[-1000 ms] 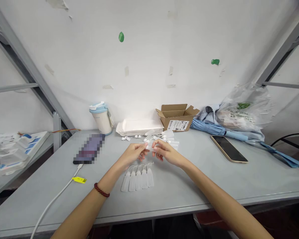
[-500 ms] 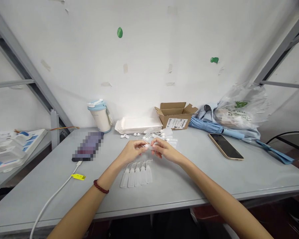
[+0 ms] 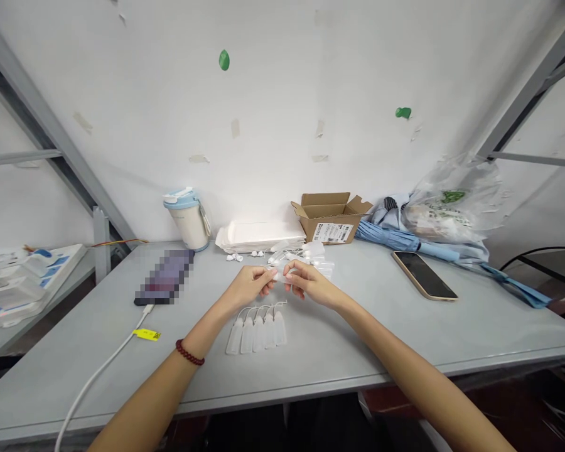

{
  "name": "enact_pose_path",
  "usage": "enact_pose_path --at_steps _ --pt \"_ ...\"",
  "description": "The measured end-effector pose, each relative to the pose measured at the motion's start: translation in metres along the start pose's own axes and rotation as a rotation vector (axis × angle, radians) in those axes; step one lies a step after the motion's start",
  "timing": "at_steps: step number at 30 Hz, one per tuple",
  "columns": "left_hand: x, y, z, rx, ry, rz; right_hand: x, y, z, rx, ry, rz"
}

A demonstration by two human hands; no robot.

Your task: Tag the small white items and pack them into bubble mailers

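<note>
My left hand (image 3: pixel 255 284) and my right hand (image 3: pixel 307 281) meet above the middle of the table. The fingertips of both are pinched on a small translucent plastic piece (image 3: pixel 280 277); fingers cover most of it, so its exact kind is unclear. Nearer to me lies a row of several flat translucent bottle-shaped pieces (image 3: pixel 258 333), with thin white curved tubes at their far ends. Beyond my hands is a loose pile of similar translucent pieces (image 3: pixel 314 250). A few small white parts (image 3: pixel 234 257) lie left of that pile.
Along the wall stand a tumbler (image 3: pixel 187 220), a stack of white packaging (image 3: pixel 258 235) and an open cardboard box (image 3: pixel 330 221). A phone (image 3: pixel 164 277) with a white cable (image 3: pixel 102 363) lies left; another phone (image 3: pixel 424 275), a folded blue umbrella (image 3: pixel 395 237) and a plastic bag (image 3: pixel 454 204) lie right.
My fingertips have shifted slightly around the small piece, the left fingers closing further over it. The whole view has moved a little; the row and the pile look unchanged.
</note>
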State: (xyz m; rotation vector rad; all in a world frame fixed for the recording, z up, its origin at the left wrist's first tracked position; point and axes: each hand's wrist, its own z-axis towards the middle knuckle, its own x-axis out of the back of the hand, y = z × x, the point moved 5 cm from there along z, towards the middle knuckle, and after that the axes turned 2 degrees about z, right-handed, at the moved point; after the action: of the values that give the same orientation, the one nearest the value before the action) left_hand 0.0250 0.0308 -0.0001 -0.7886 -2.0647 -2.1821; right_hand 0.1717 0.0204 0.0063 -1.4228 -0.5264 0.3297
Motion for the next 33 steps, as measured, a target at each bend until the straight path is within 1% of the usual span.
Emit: enact_pose_path --at_steps 6,11,17,21,24,28,30,33 --pt "-0.003 0.009 -0.003 -0.114 -0.051 0.021 0.003 0.002 0.001 -0.010 0.005 0.039" --pt "-0.002 0.012 -0.002 -0.154 -0.035 0.020 0.003 0.002 0.001 -0.007 0.012 0.061" --pt "-0.002 0.002 0.001 -0.012 -0.002 -0.001 0.001 0.001 0.002 -0.004 0.013 0.060" --pt "-0.002 0.004 0.000 -0.013 0.003 -0.018 0.000 0.002 0.001 -0.011 0.023 0.049" --pt "0.000 0.005 -0.001 0.014 0.044 -0.051 0.003 0.003 0.002 0.015 0.092 -0.045" --pt "0.003 0.003 -0.001 0.091 0.101 -0.101 0.007 0.002 0.002 0.095 0.220 -0.261" --pt "0.003 0.002 -0.001 0.101 0.095 -0.119 0.007 0.002 0.002 0.102 0.237 -0.330" --pt "0.002 0.004 -0.001 0.080 0.083 -0.126 0.006 0.000 0.002 0.105 0.239 -0.353"
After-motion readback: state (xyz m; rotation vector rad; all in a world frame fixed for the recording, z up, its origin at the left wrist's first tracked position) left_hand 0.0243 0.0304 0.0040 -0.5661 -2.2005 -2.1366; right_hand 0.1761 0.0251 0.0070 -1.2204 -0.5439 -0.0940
